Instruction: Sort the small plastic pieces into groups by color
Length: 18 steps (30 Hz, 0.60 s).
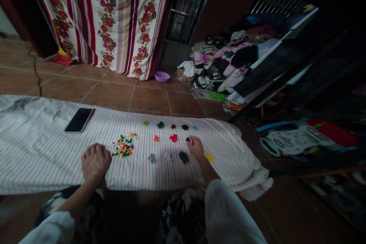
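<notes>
My right hand reaches over the striped cloth, thumb and fingers pinched together at a small purple pile. Whether a tiny piece sits between those fingertips is too small to tell. My left hand rests knuckles up on the cloth, fingers curled under; anything inside is hidden. Beside it lies a mixed heap of tiny coloured pieces. Sorted by colour, small piles spread to the right, among them red, orange, dark green, grey, black and yellow.
A phone lies on the striped cloth at the left. Beyond are a tiled floor, a purple basin, a floral curtain and a broom. Heaped clothes stand at the back right.
</notes>
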### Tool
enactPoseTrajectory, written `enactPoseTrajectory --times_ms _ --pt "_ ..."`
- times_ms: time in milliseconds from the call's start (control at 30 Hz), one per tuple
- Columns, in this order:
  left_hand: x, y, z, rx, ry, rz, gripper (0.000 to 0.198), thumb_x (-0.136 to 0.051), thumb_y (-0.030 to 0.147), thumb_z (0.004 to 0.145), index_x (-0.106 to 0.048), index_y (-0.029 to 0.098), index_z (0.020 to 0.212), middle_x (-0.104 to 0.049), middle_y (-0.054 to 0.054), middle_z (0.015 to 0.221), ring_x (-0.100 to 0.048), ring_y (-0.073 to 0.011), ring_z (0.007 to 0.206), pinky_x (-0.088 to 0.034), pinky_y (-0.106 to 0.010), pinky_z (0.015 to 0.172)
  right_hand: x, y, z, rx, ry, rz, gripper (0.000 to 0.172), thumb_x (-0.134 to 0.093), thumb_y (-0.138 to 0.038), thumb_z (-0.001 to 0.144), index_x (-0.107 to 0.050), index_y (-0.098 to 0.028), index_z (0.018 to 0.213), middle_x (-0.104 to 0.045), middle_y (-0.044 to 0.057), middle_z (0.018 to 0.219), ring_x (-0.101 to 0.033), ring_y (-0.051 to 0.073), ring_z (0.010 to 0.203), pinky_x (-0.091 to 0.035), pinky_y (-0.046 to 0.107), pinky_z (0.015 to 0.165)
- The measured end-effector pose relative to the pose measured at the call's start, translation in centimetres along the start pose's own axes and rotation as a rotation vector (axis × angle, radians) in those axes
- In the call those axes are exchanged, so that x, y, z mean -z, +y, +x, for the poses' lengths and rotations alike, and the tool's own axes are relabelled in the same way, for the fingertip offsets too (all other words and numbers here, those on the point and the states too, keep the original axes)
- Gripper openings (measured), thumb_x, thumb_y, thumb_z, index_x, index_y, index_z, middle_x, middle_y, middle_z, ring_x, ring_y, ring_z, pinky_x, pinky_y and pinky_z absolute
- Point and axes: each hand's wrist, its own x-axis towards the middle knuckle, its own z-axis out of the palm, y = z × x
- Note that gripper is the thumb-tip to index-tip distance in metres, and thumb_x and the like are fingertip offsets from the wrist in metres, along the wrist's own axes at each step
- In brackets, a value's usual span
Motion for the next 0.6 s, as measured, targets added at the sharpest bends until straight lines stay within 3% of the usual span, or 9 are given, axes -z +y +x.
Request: enactPoseTrajectory --times_ms 333,600 --pt "0.1 0.0 0.0 0.004 -0.001 -0.026 0.036 -0.034 0.031 0.09 -0.059 0.012 0.107 -0.062 -0.017 0.11 -0.055 -0.0302 0.106 -0.036 -0.041 0.087 1.3 -0.6 -2.0 0.015 0.072 -0.022 0.033 -0.05 -0.024 0.079 -0.072 -0.014 0.101 -0.07 0.014 0.103 -0.065 0.023 0.091 -0.051 0.038 0.094" --pt "-0.7 -0.5 0.0 -0.02 0.045 -0.018 0.034 -0.033 0.029 0.092 -0.06 0.011 0.104 -0.063 -0.017 0.108 -0.055 -0.0295 0.105 -0.037 -0.041 0.087 -0.7 -7.2 -3.7 0.289 -0.026 0.095 0.029 -0.048 -0.022 0.084 -0.074 -0.019 0.096 -0.073 0.01 0.099 -0.067 0.022 0.095 -0.053 0.035 0.091"
